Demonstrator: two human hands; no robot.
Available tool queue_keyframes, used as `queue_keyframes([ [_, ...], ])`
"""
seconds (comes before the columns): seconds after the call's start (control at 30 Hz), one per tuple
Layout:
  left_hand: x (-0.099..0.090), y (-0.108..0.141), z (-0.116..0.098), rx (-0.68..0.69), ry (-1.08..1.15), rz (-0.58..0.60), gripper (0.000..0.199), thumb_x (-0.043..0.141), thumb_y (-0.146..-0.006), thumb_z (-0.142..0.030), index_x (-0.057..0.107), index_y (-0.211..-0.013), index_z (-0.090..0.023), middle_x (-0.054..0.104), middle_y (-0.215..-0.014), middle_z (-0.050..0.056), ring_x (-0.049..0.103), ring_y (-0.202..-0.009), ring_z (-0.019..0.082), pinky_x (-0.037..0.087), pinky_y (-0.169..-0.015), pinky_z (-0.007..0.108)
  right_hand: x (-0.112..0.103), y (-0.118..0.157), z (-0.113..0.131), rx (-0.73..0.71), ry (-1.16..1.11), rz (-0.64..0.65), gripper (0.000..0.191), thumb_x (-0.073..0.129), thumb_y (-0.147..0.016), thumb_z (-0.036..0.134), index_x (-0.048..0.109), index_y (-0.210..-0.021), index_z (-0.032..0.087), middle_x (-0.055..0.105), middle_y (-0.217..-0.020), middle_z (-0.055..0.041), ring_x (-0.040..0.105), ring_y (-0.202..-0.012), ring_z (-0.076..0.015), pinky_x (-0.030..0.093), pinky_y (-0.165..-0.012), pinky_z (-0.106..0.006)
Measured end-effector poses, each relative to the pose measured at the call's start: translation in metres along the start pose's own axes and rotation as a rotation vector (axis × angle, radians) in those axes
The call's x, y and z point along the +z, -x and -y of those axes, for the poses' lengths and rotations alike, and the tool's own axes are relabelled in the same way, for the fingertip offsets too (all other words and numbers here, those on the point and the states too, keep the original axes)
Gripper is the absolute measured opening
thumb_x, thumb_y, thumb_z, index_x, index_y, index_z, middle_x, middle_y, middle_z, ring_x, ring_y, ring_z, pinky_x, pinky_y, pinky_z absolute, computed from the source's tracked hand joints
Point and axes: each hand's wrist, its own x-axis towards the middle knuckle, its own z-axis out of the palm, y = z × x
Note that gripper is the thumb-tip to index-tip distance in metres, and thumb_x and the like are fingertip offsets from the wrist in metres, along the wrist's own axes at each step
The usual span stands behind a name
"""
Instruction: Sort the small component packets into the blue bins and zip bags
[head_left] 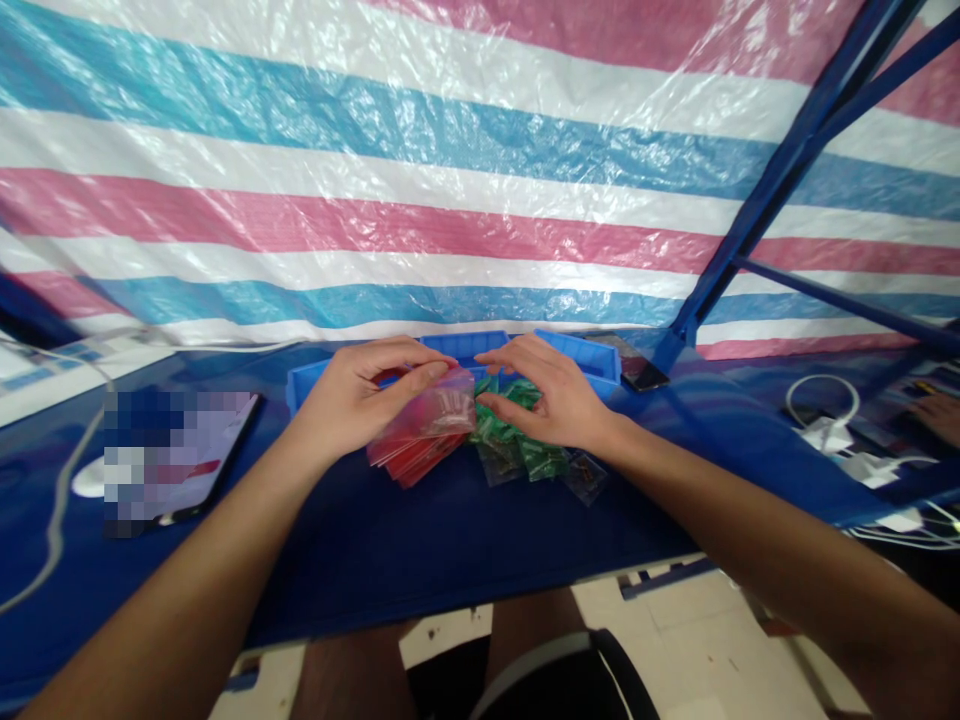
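Observation:
My left hand (375, 392) pinches the top edge of a clear plastic bag (448, 408) with a pinkish rim. Below that bag, several red packets (420, 458) lie fanned on the blue table (360, 560). My right hand (536, 390) hovers over a pile of small green packets (544, 458), its thumb and fingers apart with nothing seen between them. At the pile's right end lies a small clear packet (584, 478) with dark bits inside. Blue plastic bins (585, 358) stand just behind both hands, partly hidden by them.
A large tablet or phone (187, 460), partly pixelated, lies at the left beside a white cable (56, 510). Behind the right bin is a dark phone (645, 374). White chargers and cables (829, 435) lie at the right, near another person's hand (941, 412). A striped sheet hangs behind.

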Motion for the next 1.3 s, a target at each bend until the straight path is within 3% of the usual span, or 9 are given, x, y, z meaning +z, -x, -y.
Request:
queue_keyframes([
  [0.13, 0.003, 0.001, -0.002, -0.001, 0.112, 0.038, 0.030, 0.077, -0.099, -0.048, 0.090, -0.108, -0.022, 0.085, -0.108, 0.009, 0.078, -0.098, 0.024, 0.062, -0.092, 0.031, 0.009, 0.000, -0.004, -0.029, -0.051, 0.006, 0.042, 0.068, -0.108, 0.037, 0.062, -0.148, 0.023, 0.080, -0.127, -0.0115, 0.071, -0.117, -0.0300, 0.055, -0.108, -0.051],
  [0.3, 0.002, 0.000, -0.008, -0.006, 0.217, 0.177, 0.032, 0.077, -0.099, -0.052, 0.090, -0.103, -0.023, 0.085, -0.108, 0.009, 0.079, -0.100, 0.026, 0.062, -0.093, 0.034, 0.015, 0.004, -0.010, -0.074, 0.001, 0.052, 0.019, 0.061, -0.112, 0.029, 0.076, -0.121, 0.023, 0.082, -0.105, -0.0096, 0.072, -0.102, -0.0281, 0.058, -0.097, -0.048],
  [0.43, 0.003, 0.000, -0.004, -0.087, 0.195, 0.098, 0.040, 0.068, -0.104, -0.058, 0.088, -0.113, -0.024, 0.084, -0.123, 0.009, 0.077, -0.117, 0.029, 0.058, -0.107, 0.038, 0.015, 0.005, -0.008, -0.086, -0.033, -0.021, 0.020, 0.059, -0.113, 0.028, 0.077, -0.123, 0.024, 0.083, -0.109, -0.0092, 0.074, -0.101, -0.0264, 0.059, -0.095, -0.046],
  [0.63, 0.005, 0.001, 0.011, -0.117, 0.031, 0.113, 0.040, 0.081, -0.094, -0.056, 0.087, -0.116, -0.023, 0.085, -0.119, 0.008, 0.079, -0.110, 0.030, 0.059, -0.108, 0.040, 0.012, 0.005, -0.004, -0.084, -0.060, -0.121, 0.022, 0.059, -0.113, 0.024, 0.076, -0.126, 0.024, 0.083, -0.112, -0.0095, 0.075, -0.107, -0.0266, 0.060, -0.100, -0.048],
  [0.8, 0.008, 0.001, 0.010, -0.151, 0.169, -0.056, 0.045, 0.089, -0.089, -0.055, 0.085, -0.121, -0.023, 0.085, -0.119, 0.010, 0.080, -0.108, 0.030, 0.062, -0.104, 0.041, 0.015, 0.008, -0.003, 0.109, -0.217, -0.158, 0.037, 0.047, -0.117, 0.030, 0.065, -0.149, 0.029, 0.080, -0.134, -0.0105, 0.075, -0.121, -0.0272, 0.060, -0.108, -0.050],
  [0.9, 0.009, 0.001, 0.009, -0.210, 0.303, -0.117, 0.054, 0.094, -0.084, -0.055, 0.083, -0.125, -0.022, 0.086, -0.112, 0.011, 0.081, -0.102, 0.028, 0.064, -0.097, 0.040, 0.020, 0.010, -0.003, 0.273, -0.385, -0.194, 0.040, 0.048, -0.117, 0.041, 0.061, -0.153, 0.030, 0.079, -0.134, -0.0094, 0.077, -0.117, -0.0249, 0.063, -0.103, -0.045],
  [1.07, 0.013, 0.001, 0.006, -0.256, 0.396, -0.140, 0.061, 0.097, -0.079, -0.056, 0.081, -0.127, -0.021, 0.085, -0.110, 0.011, 0.081, -0.102, 0.029, 0.065, -0.096, 0.040, 0.027, 0.009, -0.001, 0.311, -0.444, -0.189, 0.042, 0.079, -0.100, 0.044, 0.067, -0.137, 0.027, 0.083, -0.106, -0.0042, 0.079, -0.096, -0.0229, 0.063, -0.094, -0.040],
  [1.2, 0.016, 0.000, 0.008, -0.255, 0.422, -0.157, 0.062, 0.098, -0.078, -0.055, 0.080, -0.128, -0.022, 0.085, -0.114, 0.010, 0.080, -0.110, 0.029, 0.063, -0.101, 0.040, 0.028, 0.005, -0.002, 0.379, -0.563, -0.221, 0.033, 0.082, -0.097, 0.044, 0.071, -0.122, 0.025, 0.082, -0.097, -0.0027, 0.078, -0.087, -0.0206, 0.062, -0.086, -0.037],
  [1.3, 0.018, -0.002, 0.014, -0.225, 0.445, -0.222, 0.068, 0.100, -0.076, -0.050, 0.076, -0.134, -0.024, 0.083, -0.116, 0.008, 0.078, -0.111, 0.026, 0.062, -0.102, 0.037, 0.028, 0.002, -0.004, 0.436, -0.684, -0.318, 0.036, 0.086, -0.093, 0.051, 0.071, -0.113, 0.025, 0.080, -0.094, -0.0012, 0.076, -0.085, -0.0185, 0.061, -0.082, -0.034],
])
